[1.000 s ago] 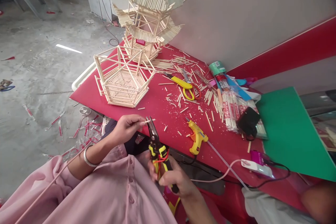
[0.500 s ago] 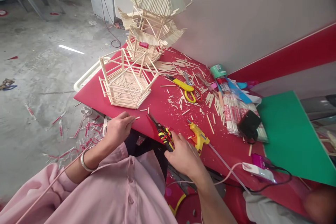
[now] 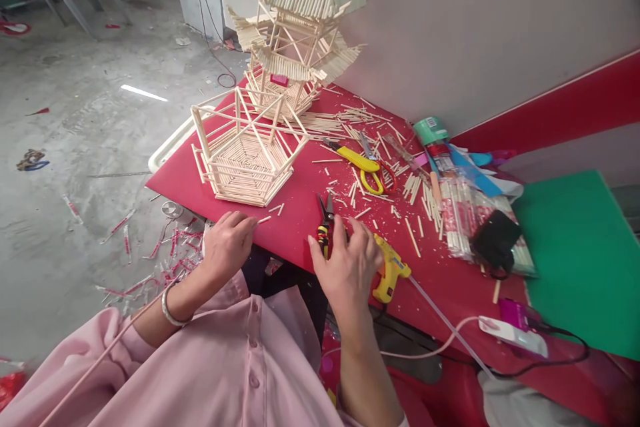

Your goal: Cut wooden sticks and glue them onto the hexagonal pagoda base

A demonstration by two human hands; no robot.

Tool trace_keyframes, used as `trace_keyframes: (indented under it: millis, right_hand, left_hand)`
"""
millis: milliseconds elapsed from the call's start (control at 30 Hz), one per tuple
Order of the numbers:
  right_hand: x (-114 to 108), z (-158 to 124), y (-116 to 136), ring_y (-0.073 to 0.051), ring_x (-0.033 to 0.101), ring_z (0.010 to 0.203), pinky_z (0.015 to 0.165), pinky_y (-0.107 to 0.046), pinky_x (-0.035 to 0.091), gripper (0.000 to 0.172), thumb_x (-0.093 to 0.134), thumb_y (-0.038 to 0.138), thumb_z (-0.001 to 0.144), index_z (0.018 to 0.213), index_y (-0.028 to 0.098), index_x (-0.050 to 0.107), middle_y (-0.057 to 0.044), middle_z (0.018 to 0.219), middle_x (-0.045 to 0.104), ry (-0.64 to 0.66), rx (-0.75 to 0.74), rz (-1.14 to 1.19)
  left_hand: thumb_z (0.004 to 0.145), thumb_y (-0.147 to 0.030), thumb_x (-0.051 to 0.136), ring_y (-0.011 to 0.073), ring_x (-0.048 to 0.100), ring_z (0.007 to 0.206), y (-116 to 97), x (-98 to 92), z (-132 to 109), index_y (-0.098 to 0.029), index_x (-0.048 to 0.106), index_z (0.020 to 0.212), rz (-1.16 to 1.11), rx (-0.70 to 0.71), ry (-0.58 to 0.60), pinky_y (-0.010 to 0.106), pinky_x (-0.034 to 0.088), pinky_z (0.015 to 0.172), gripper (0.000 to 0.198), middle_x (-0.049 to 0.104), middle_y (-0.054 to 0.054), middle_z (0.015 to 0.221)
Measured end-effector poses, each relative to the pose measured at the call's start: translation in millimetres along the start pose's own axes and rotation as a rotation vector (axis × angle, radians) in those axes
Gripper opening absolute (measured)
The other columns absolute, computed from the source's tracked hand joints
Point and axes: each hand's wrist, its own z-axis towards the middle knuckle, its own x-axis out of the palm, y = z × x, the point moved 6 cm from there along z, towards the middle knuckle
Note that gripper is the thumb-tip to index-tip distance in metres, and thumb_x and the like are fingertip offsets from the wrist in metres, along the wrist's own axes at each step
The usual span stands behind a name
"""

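My left hand (image 3: 229, 245) is at the table's front edge, fingers pinched on a short wooden stick (image 3: 264, 219) whose pale tip pokes out. My right hand (image 3: 347, 267) has its fingers spread, just over the handles of the pruning shears (image 3: 326, 217), which lie on the red table with blades apart. Beside that hand, partly behind its fingers, is a yellow glue gun (image 3: 393, 271). In front of my left hand stands a hexagonal stick frame (image 3: 245, 163) with an open top. Two short cut sticks (image 3: 277, 209) lie between the frame and the shears.
A tall stick pagoda (image 3: 300, 33) stands at the back. Scattered sticks, yellow-handled scissors (image 3: 370, 180) and packs of sticks (image 3: 460, 217) cover the right of the red table (image 3: 295, 240). Cords and a white extension strip (image 3: 513, 335) lie at right. Wrappers (image 3: 175, 240) litter the floor.
My right hand has let go of the pruning shears, and its fingers have spread. The shears now lie on the table with blades pointing away from me. My left hand keeps its stick.
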Motion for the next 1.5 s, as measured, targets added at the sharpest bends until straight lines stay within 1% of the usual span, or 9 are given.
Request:
trace_keyframes:
  millis: [133,367,500,600,733,833,1000,1167,1500]
  right_hand:
    - [16,15,42,-0.026,0.060,0.100,0.092,-0.040,0.047,0.037,0.048,0.030,0.101,0.132,0.019,0.065,-0.012,0.105,0.068,0.055,-0.234,0.256]
    - [50,35,63,-0.026,0.060,0.094,0.082,-0.034,0.048,0.037,0.055,0.031,0.099,0.132,0.019,0.065,-0.011,0.096,0.065,0.107,-0.192,0.204]
    - [43,25,61,-0.026,0.060,0.097,0.083,-0.035,0.049,0.036,0.052,0.029,0.100,0.131,0.015,0.064,-0.012,0.100,0.064,0.069,-0.220,0.230]
    - [28,10,52,-0.024,0.063,0.099,0.086,-0.034,0.051,0.039,0.050,0.031,0.101,0.134,0.014,0.060,-0.013,0.105,0.066,-0.037,-0.227,0.329]
    - [16,-7,36,-0.021,0.066,0.091,0.083,-0.031,0.050,0.030,0.050,0.031,0.102,0.118,0.016,0.070,-0.010,0.097,0.071,-0.131,-0.183,0.393]
    - [23,-2,37,-0.019,0.068,0.086,0.078,-0.028,0.048,0.022,0.054,0.026,0.099,0.106,0.019,0.073,-0.007,0.092,0.073,-0.068,-0.105,0.385]
    - [37,33,55,-0.020,0.069,0.085,0.067,-0.027,0.044,0.018,0.059,0.028,0.096,0.108,0.019,0.068,-0.007,0.096,0.073,0.166,0.057,0.206]
    - [32,47,66,-0.023,0.072,0.085,0.064,-0.028,0.043,0.020,0.052,0.018,0.095,0.101,0.015,0.070,-0.013,0.095,0.073,0.370,0.007,0.006]
    - [36,37,40,-0.020,0.072,0.080,0.068,-0.027,0.045,0.018,0.058,0.016,0.087,0.093,0.019,0.074,-0.008,0.090,0.076,0.386,-0.004,0.034]
  left_hand:
    - [0.099,-0.025,0.050,0.0183,0.058,0.078,0,-3.5,0,-0.021,0.075,0.085,-0.008,0.029,-0.028,0.028,0.045,0.066,0.029,0.068,0.007,0.084]
    - [0.098,-0.021,0.052,0.0176,0.059,0.076,-1,-5.0,0,-0.023,0.074,0.084,0.073,0.039,-0.035,0.028,0.042,0.062,0.026,0.067,0.005,0.082]
    - [0.098,-0.022,0.052,0.0170,0.060,0.073,-8,-0.4,5,-0.022,0.074,0.083,0.119,0.063,-0.034,0.029,0.040,0.062,0.027,0.070,0.004,0.082]
    - [0.097,-0.021,0.053,0.0187,0.060,0.074,-16,5.7,12,-0.022,0.074,0.080,0.142,0.083,-0.035,0.032,0.038,0.065,0.026,0.071,0.005,0.081]
    - [0.095,-0.020,0.056,0.0213,0.060,0.077,-22,14.2,21,-0.022,0.072,0.080,0.196,0.074,-0.052,0.035,0.036,0.066,0.022,0.072,0.005,0.080]
    - [0.095,-0.019,0.056,0.0220,0.059,0.077,-23,21.5,25,-0.022,0.072,0.082,0.206,0.077,-0.055,0.035,0.036,0.067,0.021,0.072,0.006,0.081]
    - [0.096,-0.019,0.055,0.0220,0.058,0.080,-24,25.7,25,-0.021,0.073,0.086,0.187,0.094,-0.080,0.034,0.039,0.069,0.021,0.071,0.007,0.085]
    - [0.095,-0.021,0.058,0.0217,0.059,0.080,-22,16.5,22,-0.022,0.072,0.082,0.205,0.097,-0.114,0.035,0.038,0.069,0.019,0.071,0.006,0.083]
    - [0.093,-0.021,0.062,0.0162,0.061,0.071,-7,-4.6,13,-0.022,0.073,0.080,0.035,0.103,-0.196,0.033,0.037,0.064,0.017,0.072,0.003,0.077]
